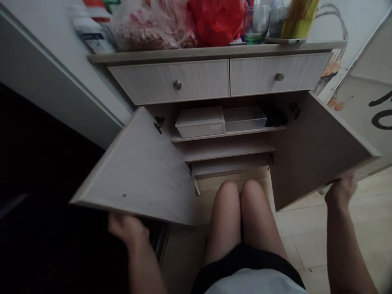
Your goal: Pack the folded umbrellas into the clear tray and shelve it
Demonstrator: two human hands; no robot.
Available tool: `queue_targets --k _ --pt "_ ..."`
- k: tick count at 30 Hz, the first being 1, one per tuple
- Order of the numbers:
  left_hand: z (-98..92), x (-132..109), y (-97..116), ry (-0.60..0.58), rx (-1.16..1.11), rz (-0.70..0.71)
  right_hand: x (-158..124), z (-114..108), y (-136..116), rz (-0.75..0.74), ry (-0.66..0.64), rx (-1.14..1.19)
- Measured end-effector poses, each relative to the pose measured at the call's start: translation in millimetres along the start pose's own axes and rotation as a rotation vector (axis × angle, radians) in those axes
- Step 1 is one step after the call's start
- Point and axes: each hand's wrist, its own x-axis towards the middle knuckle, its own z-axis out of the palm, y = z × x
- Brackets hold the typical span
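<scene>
I crouch before a low wooden cabinet (214,53) with both doors swung wide. My left hand (127,228) reaches under the outer edge of the left door (143,171); its fingers are hidden behind the door. My right hand (341,190) grips the lower outer edge of the right door (312,151), fingers curled behind it. Inside, the top shelf (229,134) carries a white lidded box (200,121) and a clear lidded box (245,118) side by side. My knees (239,196) are between the doors.
Two shut drawers with round knobs (177,84) sit above the doors. The cabinet top holds a red bag (217,20), a glass (256,22), packets and a bottle. A dark appliance (36,183) stands at my left. Pale floor tiles (306,232) spread at right.
</scene>
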Motion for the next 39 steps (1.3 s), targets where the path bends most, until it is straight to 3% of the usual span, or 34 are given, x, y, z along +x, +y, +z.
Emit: queue_targets --k 3,6,9,15,19,22,25,30,35,39 --pt "19.3 -25.8 -0.6 -0.053 0.086 0.045 -35.3 11.7 -25.3 -0.123 -0.132 0.165" --pt "48.0 -42.8 15.4 -0.248 0.116 0.213 -58.2 34.5 -62.8 -0.331 -0.296 0.188" --pt "88.6 -55.6 40.2 -0.419 0.113 0.365 -69.9 69.9 -100.5 -0.439 -0.383 0.218" --pt "175.5 -75.6 80.8 -0.578 0.143 0.410 -83.7 139.6 -152.6 -0.453 -0.493 0.195" --pt "226.3 -75.8 100.1 -0.644 0.184 0.397 -82.6 163.7 -171.9 -0.436 -0.513 0.115" --pt "252.4 -73.5 108.0 -0.667 0.189 0.370 -78.9 171.9 -178.4 -0.455 -0.541 0.098" --pt "257.9 -74.3 105.7 -0.645 0.190 0.389 -78.6 173.5 -176.1 -0.486 -0.565 0.091" --pt "244.3 -78.6 95.6 -0.585 0.208 0.436 -83.3 174.0 -166.3 -0.467 -0.516 0.106" --pt "251.8 -77.8 100.7 -0.602 0.209 0.396 -82.5 177.8 -172.9 -0.465 -0.542 0.127" --pt "248.3 -76.7 102.5 -0.592 0.213 0.431 -80.9 166.8 -169.4 -0.461 -0.557 0.138"
